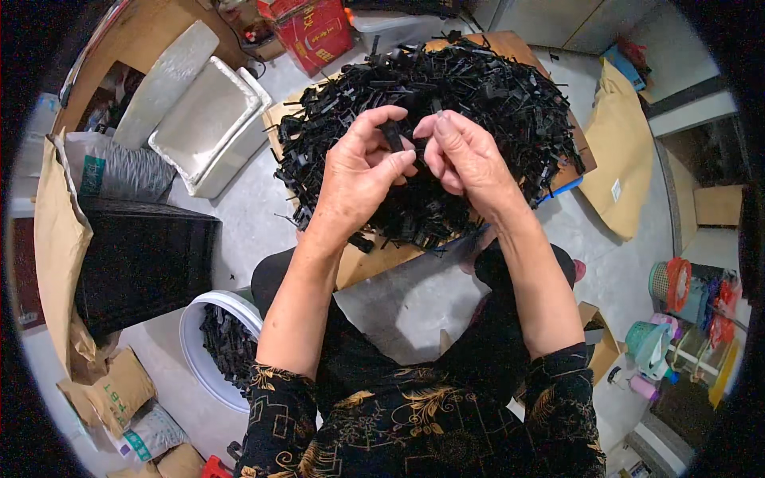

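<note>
Above a big heap of small black plastic parts (pixel 510 103), my two hands are held close together. Between the thumb and fingers of my left hand (pixel 355 171) is a small, dark, narrow black plastic part (pixel 392 135), tilted upward. My right hand (pixel 470 155) is closed in a pinch just beside it, thumb against forefinger. A tiny greyish sliver shows at those fingertips, too small to name. The heap lies on a wooden board (pixel 351 272) in front of my knees.
At my left stand a white bucket (pixel 190 338) partly filled with black parts, a black crate (pixel 147 255) and a white foam box (pixel 231 159). A red box (pixel 311 36) stands behind the heap. Brown paper (pixel 617 151) lies at the right, with baskets (pixel 641 338) farther down.
</note>
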Tool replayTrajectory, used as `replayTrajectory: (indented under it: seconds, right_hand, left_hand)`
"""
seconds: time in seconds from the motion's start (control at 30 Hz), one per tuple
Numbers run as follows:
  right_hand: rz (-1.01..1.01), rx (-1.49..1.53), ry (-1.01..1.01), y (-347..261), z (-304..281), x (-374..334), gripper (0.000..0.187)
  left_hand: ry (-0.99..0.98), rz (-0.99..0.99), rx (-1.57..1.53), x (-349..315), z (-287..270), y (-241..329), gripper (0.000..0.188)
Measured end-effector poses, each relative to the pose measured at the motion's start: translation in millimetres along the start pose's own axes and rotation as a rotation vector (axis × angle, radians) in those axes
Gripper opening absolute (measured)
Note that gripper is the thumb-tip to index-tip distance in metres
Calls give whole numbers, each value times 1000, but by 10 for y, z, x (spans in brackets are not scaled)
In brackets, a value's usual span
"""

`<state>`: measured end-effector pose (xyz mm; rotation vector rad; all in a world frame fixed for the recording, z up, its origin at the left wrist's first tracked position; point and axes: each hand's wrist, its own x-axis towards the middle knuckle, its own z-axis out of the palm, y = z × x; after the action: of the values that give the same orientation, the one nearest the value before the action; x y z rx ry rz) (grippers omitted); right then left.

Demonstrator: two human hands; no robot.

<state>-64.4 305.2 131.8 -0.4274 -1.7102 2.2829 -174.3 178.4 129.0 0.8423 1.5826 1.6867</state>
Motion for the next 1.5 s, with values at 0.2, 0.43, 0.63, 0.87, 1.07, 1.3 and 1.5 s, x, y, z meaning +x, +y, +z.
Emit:
replayTrajectory:
  seconds: [0.2,0.43,0.63,0.87,1.07,1.3,1.5]
  right_hand:
    - [-130,-267,-31,44,45,-18,31]
    - [-228,-554,-41,113,36,-28,20]
    - [-235,-637,-34,130,19,-21,20]
    - [-252,-683,53,193,131,9,18]
    - [-338,-704,153,209,222,46,15]
    - [-386,-369,100,256,110,16,19]
    - [-89,-175,28,126,42,-80,19]
  left_hand:
    - [1,-48,-32,-10,62,3,35]
    - [8,-25,45,-16,78,-21,31]
    - [39,-17,167,-20,115,-37,29]
    - [120,191,487,-30,106,-36,26]
    - [206,326,631,-41,95,-6,25]
    - [96,167,-26,-30,114,4,26]
    - [-2,-6,-478,-59,-30,10,42]
